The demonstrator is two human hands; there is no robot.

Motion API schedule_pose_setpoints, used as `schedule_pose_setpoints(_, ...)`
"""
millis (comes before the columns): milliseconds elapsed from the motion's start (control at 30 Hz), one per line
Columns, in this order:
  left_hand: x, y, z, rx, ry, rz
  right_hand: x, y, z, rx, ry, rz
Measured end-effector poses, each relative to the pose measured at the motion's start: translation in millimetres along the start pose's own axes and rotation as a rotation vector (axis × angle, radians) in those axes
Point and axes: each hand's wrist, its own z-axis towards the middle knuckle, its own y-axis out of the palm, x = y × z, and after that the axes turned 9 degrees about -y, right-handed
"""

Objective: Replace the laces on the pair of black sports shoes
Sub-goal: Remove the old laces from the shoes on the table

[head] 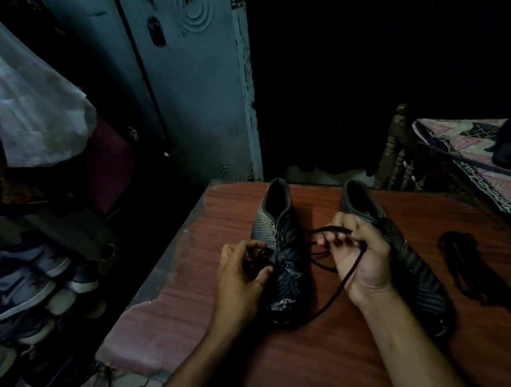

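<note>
Lace (352,271) mid-threading on left shoe (277,255): both hands (244,271) (361,255) pinch it; next eyelet, toward twelve o'clock, needs feeding.

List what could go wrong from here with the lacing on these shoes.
The room is dim and the lace is as dark as the left shoe, so an eyelet may be missed. The slack looped through the right hand could tangle. The spare laces near the table edge might slip off.
</note>
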Motion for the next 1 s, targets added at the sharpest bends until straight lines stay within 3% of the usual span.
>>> schedule_pose_setpoints(267,2,8,6,0.028,-0.009,0.086,14,-2,-5,-0.041,-0.266,-0.655)
schedule_pose_setpoints(467,-1,-7,13,-0.106,0.104,0.235,18,1,-12,-0.12,-0.256,-1.386)
schedule_pose_setpoints(567,1,-26,21,-0.168,0.14,0.21,14,5,-14,-0.167,-0.274,-1.379)
schedule_pose_setpoints(667,1,-36,28,-0.184,0.137,0.224,14,6,-14,-0.367,-0.3,-1.398)
schedule_pose_setpoints(767,-3,-39,29,-0.128,0.231,0.27,21,9,-19,-0.544,-0.157,-1.448)
schedule_pose_setpoints(867,-6,-34,17,-0.03,0.509,0.415,28,11,-21,-0.535,-0.162,-1.502)
schedule_pose_setpoints(1000,-4,-20,-2,-0.114,0.457,0.436,32,17,-21,-0.535,-0.157,-1.599)
